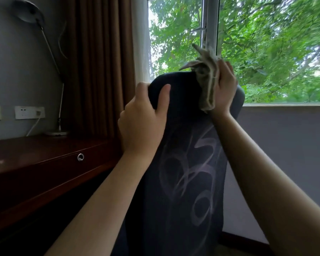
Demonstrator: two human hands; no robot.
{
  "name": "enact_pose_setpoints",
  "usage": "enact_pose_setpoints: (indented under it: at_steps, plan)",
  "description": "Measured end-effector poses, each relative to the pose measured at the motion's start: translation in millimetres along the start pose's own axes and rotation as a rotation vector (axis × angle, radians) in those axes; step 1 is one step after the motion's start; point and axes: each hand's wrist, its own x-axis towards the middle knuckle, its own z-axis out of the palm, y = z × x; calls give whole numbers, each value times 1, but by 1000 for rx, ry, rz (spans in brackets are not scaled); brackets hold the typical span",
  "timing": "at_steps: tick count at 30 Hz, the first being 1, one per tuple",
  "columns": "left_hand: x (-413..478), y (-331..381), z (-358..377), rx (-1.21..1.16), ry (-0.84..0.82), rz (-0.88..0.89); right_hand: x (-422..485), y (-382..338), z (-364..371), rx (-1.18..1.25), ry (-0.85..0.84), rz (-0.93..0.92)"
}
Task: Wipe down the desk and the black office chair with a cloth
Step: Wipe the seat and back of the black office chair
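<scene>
Work is on the chair (188, 182) back rn: left hand (142, 124) clamps its top-left corner, thumb on the near face, fingers (143, 89) curled over the edge. Right hand (224, 85) holds the cloth (207, 80) bunched vs the top edge, right of centre, its fingers wrapped round the wad; loose ends stick up past the rim. Pale swirly smears (192, 172) show lower down the back.

Risks, as I judge them:
- Wadded cloth = small contact patch, so streaks prob get pushed around, not lifted. Refold flatter.
- Loose ends could slip the grip & drop behind the chair.
- If the left hand eases off, the chair may swivel or tip away under wipe pressure.

Worktop (35, 154) sits at left w/ lamp (56, 133) on it; can't tell if it's been wiped.
</scene>
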Motion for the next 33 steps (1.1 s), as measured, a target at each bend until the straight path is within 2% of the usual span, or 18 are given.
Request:
enact_pose_setpoints:
  at_steps: [3, 5, 14, 20, 28, 33]
  plan:
    - [-1, 2, 1, 21, 11, 6, 10, 43, -13, -52, -45, 225]
    - [0, 1, 2, 26, 25, 10, 13, 62, -20, -121, -63, 302]
    - [0, -6, 1, 3, 27, 32, 21, 51, -20, -267, -125, 382]
    - [6, -24, -15, -36, 23, 22, 10, 13, -17, -257, -138, 281]
    - [18, -70, -43, -45, 94, 3, -11, -25, -7, -275, -92, -6]
    - [26, -89, -61, 116, 153, -73, -18, -40, -2, -266, -80, -196]
